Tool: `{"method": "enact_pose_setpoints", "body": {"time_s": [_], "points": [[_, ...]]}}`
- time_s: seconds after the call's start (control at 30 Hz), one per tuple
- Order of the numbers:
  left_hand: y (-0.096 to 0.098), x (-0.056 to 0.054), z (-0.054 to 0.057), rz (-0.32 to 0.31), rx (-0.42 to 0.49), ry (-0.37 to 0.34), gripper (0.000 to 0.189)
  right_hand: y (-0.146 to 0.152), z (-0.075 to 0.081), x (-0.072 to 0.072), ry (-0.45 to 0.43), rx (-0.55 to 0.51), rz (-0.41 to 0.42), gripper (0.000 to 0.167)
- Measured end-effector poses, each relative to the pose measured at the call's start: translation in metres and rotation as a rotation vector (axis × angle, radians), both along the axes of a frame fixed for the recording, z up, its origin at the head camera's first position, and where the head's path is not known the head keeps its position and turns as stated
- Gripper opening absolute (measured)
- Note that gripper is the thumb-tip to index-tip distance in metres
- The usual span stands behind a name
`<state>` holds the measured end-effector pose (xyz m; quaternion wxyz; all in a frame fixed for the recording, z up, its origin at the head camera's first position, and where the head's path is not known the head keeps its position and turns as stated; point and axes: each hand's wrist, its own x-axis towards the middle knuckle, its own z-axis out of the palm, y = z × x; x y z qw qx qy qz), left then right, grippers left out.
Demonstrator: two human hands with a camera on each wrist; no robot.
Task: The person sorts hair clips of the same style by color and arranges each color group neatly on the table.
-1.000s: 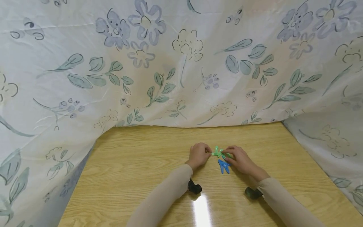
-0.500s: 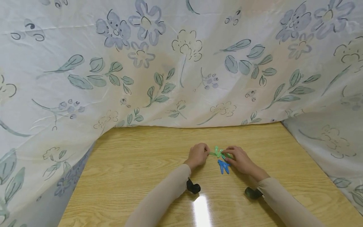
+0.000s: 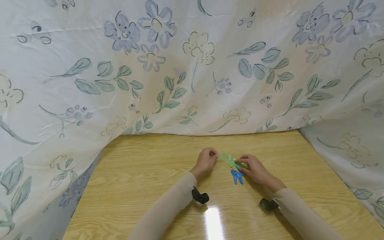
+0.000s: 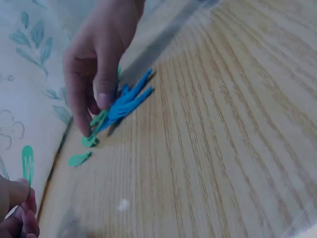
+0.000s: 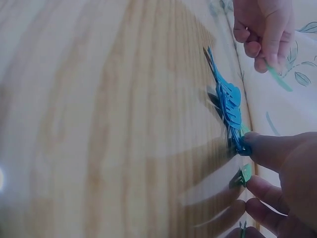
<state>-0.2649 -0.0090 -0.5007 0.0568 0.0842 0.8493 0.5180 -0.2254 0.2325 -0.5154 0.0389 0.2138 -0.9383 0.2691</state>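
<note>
My left hand [image 3: 206, 160] pinches a green snap hair clip [image 4: 27, 161] by one end, between thumb and fingers. The clip is held up off the table, left of the other clips. My right hand [image 3: 252, 168] rests over the loose clips with fingers spread. In the right wrist view its thumb [image 5: 270, 152] touches the end of the blue hair clips [image 5: 230, 106], and a fingertip is right at a green clip [image 5: 246, 172]. The blue clips lie fanned in a small heap. Several green hair clips [image 3: 229, 160] lie just beyond them, partly hidden by the right hand.
The wooden table [image 3: 144, 173] is bordered at the back and sides by a hanging floral cloth [image 3: 192, 83]. Black wrist devices show under the left sleeve [image 3: 174, 196] and the right sleeve [image 3: 303, 208]. A bright reflection lies on the front of the tabletop.
My left hand has drawn one green clip away from the others, to the left and slightly toward the back. The right hand has stayed in place.
</note>
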Motion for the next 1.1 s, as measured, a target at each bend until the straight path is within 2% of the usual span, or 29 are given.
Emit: {"method": "enact_pose_setpoints", "body": {"time_s": [0.23, 0.4, 0.57, 0.77, 0.9, 1.1], "points": [[-0.005, 0.002, 0.005, 0.053, 0.127, -0.029, 0.008, -0.001, -0.001, 0.000, -0.013, 0.000, -0.019, 0.027], [-0.012, 0.003, 0.008, 0.097, 0.210, -0.042, 0.019, -0.002, 0.000, -0.001, -0.015, -0.001, -0.019, 0.027], [-0.024, 0.003, 0.011, 0.145, 0.271, -0.076, 0.022, -0.003, 0.001, -0.002, -0.011, 0.007, -0.020, 0.027], [-0.046, 0.006, 0.011, 0.181, 0.270, -0.076, 0.020, -0.004, 0.001, -0.004, -0.010, 0.012, -0.024, 0.027], [-0.062, 0.010, 0.007, 0.196, 0.278, -0.106, 0.019, -0.004, 0.001, -0.004, -0.007, 0.013, -0.025, 0.027], [-0.086, 0.015, 0.003, 0.173, 0.183, -0.089, 0.011, -0.004, 0.000, -0.003, -0.002, 0.008, -0.021, 0.027]]}}
